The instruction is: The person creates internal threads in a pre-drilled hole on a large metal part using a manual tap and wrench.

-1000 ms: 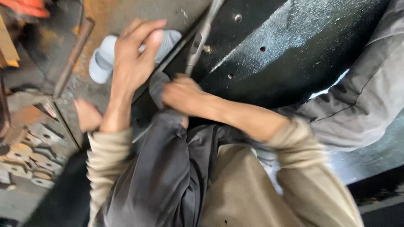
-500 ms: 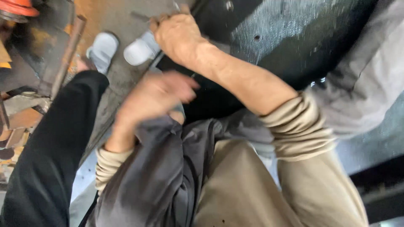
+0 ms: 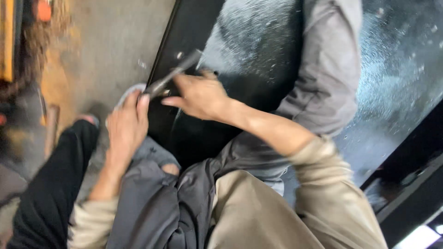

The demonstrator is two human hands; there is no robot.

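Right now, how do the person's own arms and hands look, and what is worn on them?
Both hands, the left hand and the right hand, are bare, with no gloves. Each arm wears a beige long sleeve, pushed up from the wrist on the right arm, with a ribbed cuff on the left. No watch or rings show.

Below me I see a concrete floor (image 3: 106, 50), rust-stained at its left. A yellow and orange object (image 3: 18, 32) sits blurred at top left. Someone's grey sleeve (image 3: 323, 69) crosses a speckled dark metal sheet (image 3: 397, 74). Black trouser leg (image 3: 50, 184) lower left.
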